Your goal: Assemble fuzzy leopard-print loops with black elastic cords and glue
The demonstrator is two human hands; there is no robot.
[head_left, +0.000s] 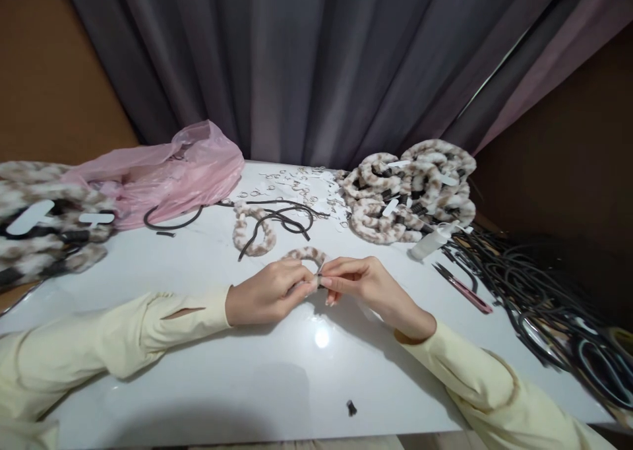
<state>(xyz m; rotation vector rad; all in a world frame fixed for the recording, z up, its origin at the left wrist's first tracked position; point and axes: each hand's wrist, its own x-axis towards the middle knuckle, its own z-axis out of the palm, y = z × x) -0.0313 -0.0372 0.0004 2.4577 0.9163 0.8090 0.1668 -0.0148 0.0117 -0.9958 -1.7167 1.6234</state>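
A plush ring (307, 253), white with brown spots, is held low over the white table between my two hands. My left hand (274, 290) is closed on its near side, thumb and forefinger pinched together. The fingertips of my right hand (359, 285) pinch at a small dark part on the same ring, meeting the left fingertips; the exact piece there is too small to make out. Just beyond lies another spotted plush ring (241, 233), with loose black cords (284, 218) partly across it.
Tagged plush rings are heaped at left (30, 222) and back right (415, 186). A pink plastic bag (188, 166), a white bottle (432, 240), red-handled pliers (465, 290), a tangle of black cords (534, 298) and a small black scrap (351, 408) lie around.
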